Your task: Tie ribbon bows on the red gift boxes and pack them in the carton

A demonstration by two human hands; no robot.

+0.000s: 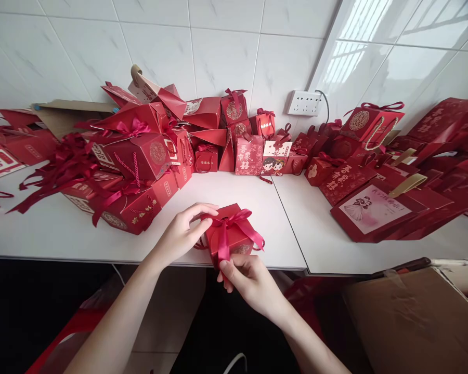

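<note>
A small red gift box (pixel 234 236) with a red satin ribbon bow (pixel 234 221) on top rests at the near edge of the white table (pixel 257 197). My left hand (pixel 181 234) is at the box's left side, fingers curled and pinching the ribbon by the knot. My right hand (pixel 245 278) is below the box at the table edge, pinching a ribbon tail that hangs down the box's front.
A heap of red gift boxes with ribbons (pixel 125 156) fills the left back of the table. More small boxes (pixel 257 150) line the tiled wall. Flat red bags and cards (pixel 374 202) lie at right. A wall socket (pixel 303 103) is behind. A brown carton (pixel 413 317) stands lower right.
</note>
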